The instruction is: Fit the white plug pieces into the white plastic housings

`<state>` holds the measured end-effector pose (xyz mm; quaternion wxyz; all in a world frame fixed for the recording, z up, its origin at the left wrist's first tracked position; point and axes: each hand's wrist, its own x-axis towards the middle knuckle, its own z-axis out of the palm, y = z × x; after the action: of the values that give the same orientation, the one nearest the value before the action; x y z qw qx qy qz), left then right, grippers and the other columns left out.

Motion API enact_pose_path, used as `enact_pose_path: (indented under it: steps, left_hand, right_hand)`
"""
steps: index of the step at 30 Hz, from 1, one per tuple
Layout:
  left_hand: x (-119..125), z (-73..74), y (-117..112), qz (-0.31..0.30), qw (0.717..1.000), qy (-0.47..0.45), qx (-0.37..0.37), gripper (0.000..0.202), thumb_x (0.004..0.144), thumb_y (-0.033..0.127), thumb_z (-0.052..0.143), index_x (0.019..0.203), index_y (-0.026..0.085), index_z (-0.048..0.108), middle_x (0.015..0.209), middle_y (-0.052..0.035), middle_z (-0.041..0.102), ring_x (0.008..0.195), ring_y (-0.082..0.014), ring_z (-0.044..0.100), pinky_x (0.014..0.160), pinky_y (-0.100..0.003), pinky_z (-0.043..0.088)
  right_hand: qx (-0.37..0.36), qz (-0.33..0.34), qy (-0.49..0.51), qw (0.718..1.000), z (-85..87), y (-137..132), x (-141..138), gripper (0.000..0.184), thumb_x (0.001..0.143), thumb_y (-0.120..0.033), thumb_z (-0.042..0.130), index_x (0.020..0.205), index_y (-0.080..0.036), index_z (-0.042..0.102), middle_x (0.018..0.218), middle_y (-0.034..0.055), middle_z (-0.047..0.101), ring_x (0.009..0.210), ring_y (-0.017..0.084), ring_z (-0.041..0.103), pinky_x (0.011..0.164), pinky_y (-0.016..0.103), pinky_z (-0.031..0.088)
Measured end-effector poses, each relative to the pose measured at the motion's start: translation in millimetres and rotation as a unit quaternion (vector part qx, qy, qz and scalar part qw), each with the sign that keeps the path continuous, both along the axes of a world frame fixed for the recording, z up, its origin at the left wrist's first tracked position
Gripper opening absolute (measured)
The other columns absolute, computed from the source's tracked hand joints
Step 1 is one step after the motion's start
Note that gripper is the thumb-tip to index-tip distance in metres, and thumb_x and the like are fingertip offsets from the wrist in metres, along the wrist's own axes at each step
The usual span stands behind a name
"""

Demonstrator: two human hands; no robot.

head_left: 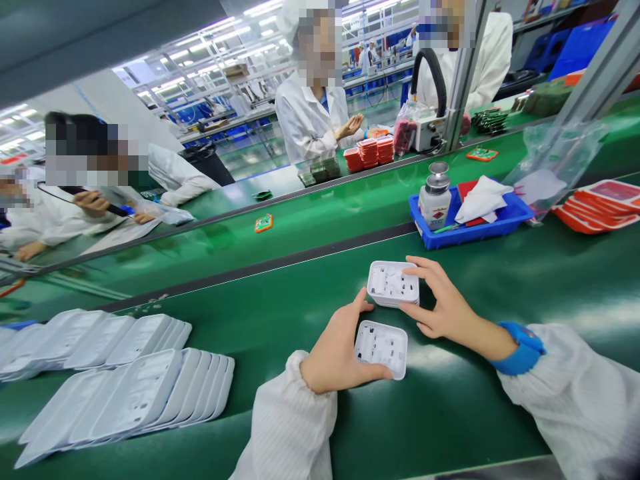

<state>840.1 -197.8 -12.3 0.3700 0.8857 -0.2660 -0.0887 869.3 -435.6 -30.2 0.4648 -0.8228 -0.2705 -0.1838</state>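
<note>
My left hand (337, 350) grips a white plastic housing shell (383, 349), inner side up, just above the green bench surface (450, 413). My right hand (443, 307) closes its fingers around a second white housing shell (390, 283) a little farther from me, which rests on the green surface. The two shells sit close together, nearly touching. A blue wrist strap (520, 347) circles my right wrist, and both arms wear white sleeves.
Two fanned rows of white plastic plates (125, 393) lie at the left. A blue tray (500, 223) with a dispenser bottle (434, 197) and white cloth stands beyond my hands. Red-rimmed trays (597, 203) stack at right. Co-workers in white coats sit across the conveyor belt (325, 213).
</note>
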Motion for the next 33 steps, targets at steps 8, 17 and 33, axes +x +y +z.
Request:
enact_pose_path:
  steps: [8, 17, 33]
  left_hand:
    - [-3.9, 4.7, 4.9, -0.034, 0.999, 0.007, 0.000, 0.103, 0.057, 0.042, 0.085, 0.141, 0.024, 0.028, 0.134, -0.0146, 0.046, 0.122, -0.0357, 0.045, 0.103, -0.054, 0.039]
    - [1.3, 3.1, -1.5, -0.007, 0.998, -0.045, 0.052, 0.074, 0.070, 0.052, 0.073, 0.131, 0.022, 0.045, 0.133, -0.0150, 0.043, 0.122, -0.0329, 0.045, 0.102, -0.049, 0.042]
    - [2.1, 8.1, -3.0, 0.052, 0.992, 0.068, -0.091, 0.024, 0.079, 0.040, 0.066, 0.090, 0.020, 0.059, 0.112, -0.0067, 0.061, 0.101, -0.0227, 0.057, 0.091, -0.036, 0.042]
  right_hand:
    - [-0.023, 0.080, -0.139, 0.987, 19.9, 7.4, -34.3, 0.037, 0.088, -0.019, 0.053, 0.124, -0.023, 0.045, 0.126, 0.0130, 0.048, 0.111, 0.032, 0.050, 0.090, 0.049, 0.045]
    - [-0.170, 0.165, -0.009, 0.971, -4.2, 12.9, -29.4, 0.022, 0.081, -0.025, 0.067, 0.101, -0.016, 0.061, 0.104, 0.0126, 0.057, 0.091, 0.031, 0.051, 0.075, 0.045, 0.048]
    - [0.171, 0.189, 0.406, 0.878, 1.8, 9.2, -14.9, 0.049, 0.089, -0.062, 0.053, 0.078, -0.015, 0.058, 0.063, 0.0014, 0.050, 0.052, 0.013, 0.043, 0.044, 0.022, 0.028]
